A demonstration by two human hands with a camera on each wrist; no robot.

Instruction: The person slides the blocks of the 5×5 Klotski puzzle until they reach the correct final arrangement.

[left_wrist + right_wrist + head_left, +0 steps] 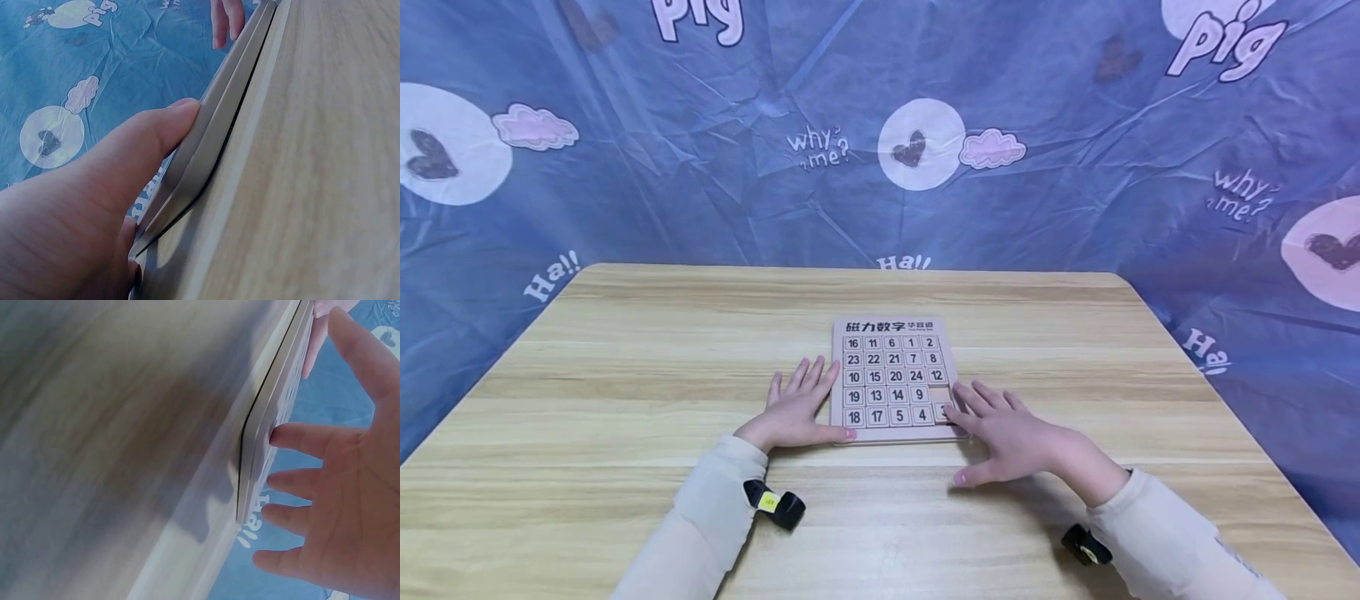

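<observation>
A number sliding puzzle (886,433) lies flat on the table, its numbered tiles in rows under a printed heading. My left hand (797,412) rests at its left side, thumb on the lower left corner of the frame and fingers spread along the edge. In the left wrist view the thumb (165,125) presses the frame's near edge. My right hand (1011,433) reaches in from the right, fingers extended. Its index fingertip touches the lower right tile (940,412), partly hiding its number. Just above that tile is a gap without a tile, right of the 9 tile (919,395).
The wooden table (662,350) extends around the puzzle on all sides. Behind it hangs a blue printed cloth (737,192), which also runs down both sides. A black wrist camera (782,508) is strapped on the left sleeve, another camera (1086,546) on the right.
</observation>
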